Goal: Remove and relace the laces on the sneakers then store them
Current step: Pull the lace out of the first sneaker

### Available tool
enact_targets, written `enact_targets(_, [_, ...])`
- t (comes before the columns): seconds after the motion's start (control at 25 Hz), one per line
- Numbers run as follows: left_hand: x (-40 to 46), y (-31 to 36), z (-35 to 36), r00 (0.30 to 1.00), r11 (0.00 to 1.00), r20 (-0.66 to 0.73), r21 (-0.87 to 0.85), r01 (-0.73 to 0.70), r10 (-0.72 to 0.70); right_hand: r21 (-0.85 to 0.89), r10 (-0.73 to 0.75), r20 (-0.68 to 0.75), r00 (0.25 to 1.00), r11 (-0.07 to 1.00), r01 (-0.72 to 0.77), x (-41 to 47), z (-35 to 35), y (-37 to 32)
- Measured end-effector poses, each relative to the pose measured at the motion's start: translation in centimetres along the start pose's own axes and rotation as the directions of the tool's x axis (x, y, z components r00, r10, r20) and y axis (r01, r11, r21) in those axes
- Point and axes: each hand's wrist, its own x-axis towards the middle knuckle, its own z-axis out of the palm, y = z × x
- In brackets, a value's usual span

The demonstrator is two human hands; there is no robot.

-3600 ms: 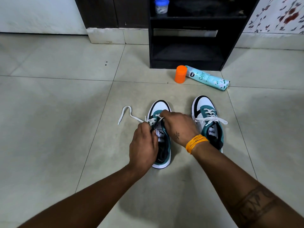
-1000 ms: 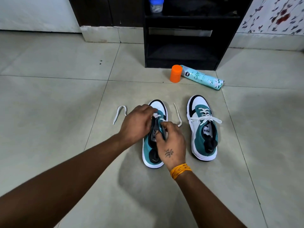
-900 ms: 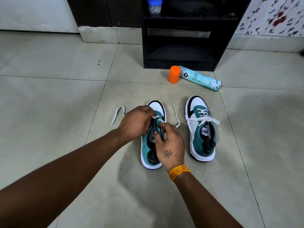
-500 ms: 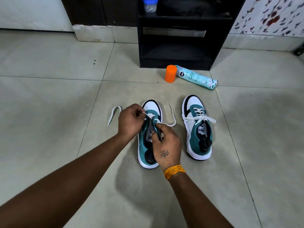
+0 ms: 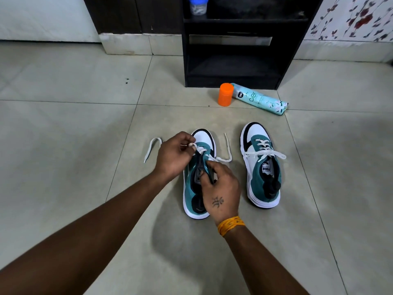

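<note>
Working at the lace (image 5: 220,159) of the left sneaker (image 5: 196,184), the person kneels or sits over a tiled floor (image 5: 63,135) with both hands on that shoe; the left hand (image 5: 173,156) has its fingers (image 5: 191,145) closed in a pinch on the lace near the front eyelets, while the right hand (image 5: 221,188) has its fingers closed on the shoe's tongue and upper edge, steadying it; one loose end of the lace trails on the floor to the left of the shoe, the other curls out to the right, between the two shoes; the right sneaker (image 5: 262,167) stands just beside, apart from the hands, its lace threaded through and its ends spread to both sides; so the step in hand looks like threading or pulling the lace at the lower eyelets of the left shoe, though whether it is going in or coming out cannot be told; the next move likely calls for drawing the pinched section through cleanly while the other hand keeps the upper open; a dark shelf unit (image 5: 234,50) stands ahead, a probable storing place, with an orange-capped spray can (image 5: 255,99) lying before it.
</note>
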Motion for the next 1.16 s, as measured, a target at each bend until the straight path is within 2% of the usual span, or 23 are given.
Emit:
enact_targets(0.08, [-0.1, 0.1, -0.4, 0.977, 0.967, 0.094, 0.154, -0.204, 0.191, 0.004, -0.006, -0.009, 1.0, 1.0, 0.006, 0.0, 0.0, 0.0])
enact_targets(0.16, [0.1, 0.1, -0.4, 0.962, 0.927, 0.08, 0.258, -0.272, 0.26, 0.0, -0.006, -0.014, 1.0, 1.0, 0.006, 0.0, 0.0, -0.1])
enact_targets(0.2, [0.3, 0.0, -0.1, 0.975, 0.948, 0.015, 0.232, -0.22, 0.223, 0.0, -0.002, -0.013, 1.0, 1.0, 0.002, -0.1, 0.0, -0.1])
enact_targets(0.24, [0.5, 0.2, 0.1, 0.994, 0.995, -0.074, 0.07, -0.07, 0.075, 0.001, 0.003, -0.01, 1.0, 1.0, -0.003, -0.1, -0.1, -0.1])
enact_targets(0.28, [0.6, 0.5, 0.3, 0.988, 0.983, -0.11, -0.16, 0.094, -0.112, 0.002, 0.007, -0.006, 1.0, 1.0, -0.007, -0.1, -0.1, 0.0])
enact_targets(0.32, [0.6, 0.6, 0.4, 0.963, 0.922, -0.094, -0.326, 0.208, -0.251, 0.003, 0.011, -0.004, 1.0, 1.0, -0.011, -0.1, -0.1, 0.0])
enact_targets(0.36, [0.5, 0.7, 0.3, 0.956, 0.894, -0.07, -0.378, 0.24, -0.286, 0.005, 0.014, -0.003, 1.0, 1.0, -0.014, -0.1, -0.1, 0.0])
enact_targets(0.52, [-0.3, 0.0, -0.1, 0.997, 0.994, 0.083, -0.11, 0.011, -0.002, 0.004, 0.001, -0.005, 1.0, 1.0, -0.001, 0.0, 0.0, 0.0])
enact_targets(0.6, [0.2, -0.4, -0.1, 0.994, 0.997, 0.073, -0.024, -0.075, 0.076, 0.006, 0.003, -0.006, 1.0, 1.0, -0.003, -0.1, 0.0, 0.0])
enact_targets(0.68, [0.5, -0.1, 0.1, 1.0, 0.997, -0.001, -0.073, -0.007, 0.007, 0.008, 0.003, -0.002, 1.0, 1.0, -0.003, -0.1, -0.1, 0.0])
enact_targets(0.72, [0.6, 0.1, 0.1, 0.994, 0.977, -0.051, -0.193, 0.09, -0.101, 0.011, 0.001, -0.001, 1.0, 1.0, -0.001, -0.1, 0.0, 0.1])
enact_targets(0.8, [0.6, 0.3, 0.1, 0.951, 0.864, -0.071, -0.444, 0.24, -0.301, 0.013, 0.007, 0.0, 1.0, 1.0, -0.007, -0.1, 0.0, 0.0])
enact_targets(0.84, [0.5, 0.2, 0.2, 0.948, 0.851, -0.061, -0.46, 0.252, -0.313, 0.013, 0.015, 0.0, 1.0, 1.0, -0.015, -0.1, 0.0, 0.0])
enact_targets(1.0, [-0.1, -0.4, 0.0, 0.99, 0.963, 0.086, -0.237, 0.125, -0.108, 0.011, 0.016, 0.004, 1.0, 1.0, -0.016, -0.1, 0.0, 0.0])
enact_targets(1.12, [0.1, -0.2, 0.3, 0.998, 0.992, 0.048, -0.119, 0.04, -0.035, 0.007, 0.021, 0.004, 1.0, 1.0, -0.021, -0.1, 0.0, 0.0])
enact_targets(1.16, [0.1, 0.1, 0.4, 0.998, 0.99, 0.006, -0.127, 0.066, -0.066, 0.005, 0.022, 0.005, 1.0, 1.0, -0.022, -0.1, 0.0, 0.0])
